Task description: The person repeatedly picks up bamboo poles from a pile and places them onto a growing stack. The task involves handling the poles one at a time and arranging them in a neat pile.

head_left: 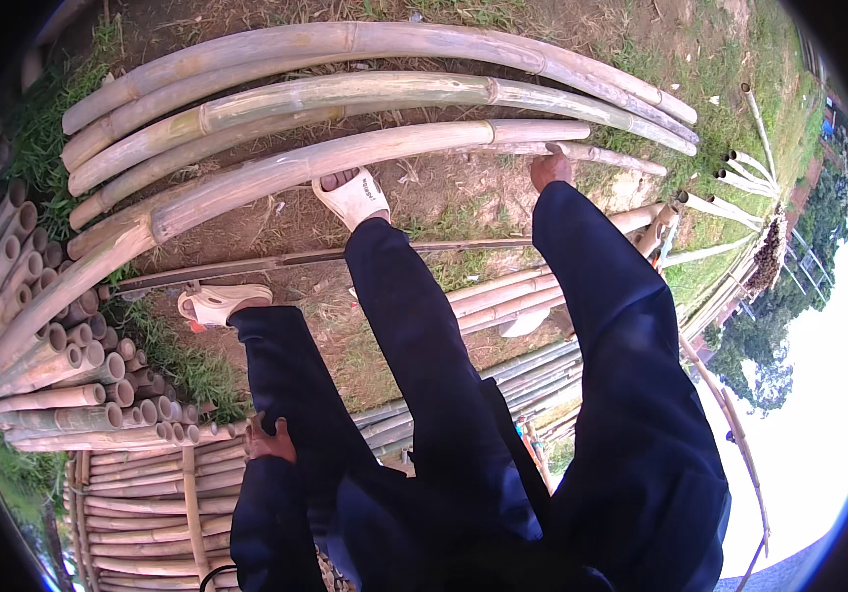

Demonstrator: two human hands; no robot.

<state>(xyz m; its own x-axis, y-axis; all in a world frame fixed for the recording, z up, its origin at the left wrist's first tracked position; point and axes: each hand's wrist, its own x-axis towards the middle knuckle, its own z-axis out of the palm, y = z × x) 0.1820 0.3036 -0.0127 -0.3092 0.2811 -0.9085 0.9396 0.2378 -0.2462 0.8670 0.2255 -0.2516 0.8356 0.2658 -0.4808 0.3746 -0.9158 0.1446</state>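
Observation:
My right hand point(550, 171) reaches forward with its fingers curled at a thin bamboo pole point(612, 158), which lies low behind a thicker one. That thicker bamboo pole point(315, 163) runs from the pile at the left across the ground ahead of my feet. My left hand point(271, 443) is down beside my left trouser leg, apart from the long poles; its fingers look parted and I see nothing in them. A pale slide sandal point(353, 197) is on one foot, close to the thick pole, and another sandal point(224, 304) is on the other.
Several more long bamboo poles point(345, 41) lie ahead. Cut bamboo ends point(98, 370) are stacked at the left, above a slatted bamboo frame point(148, 523). A dark narrow strip point(315, 259) crosses the ground between my feet. More poles point(508, 296) lie at my right.

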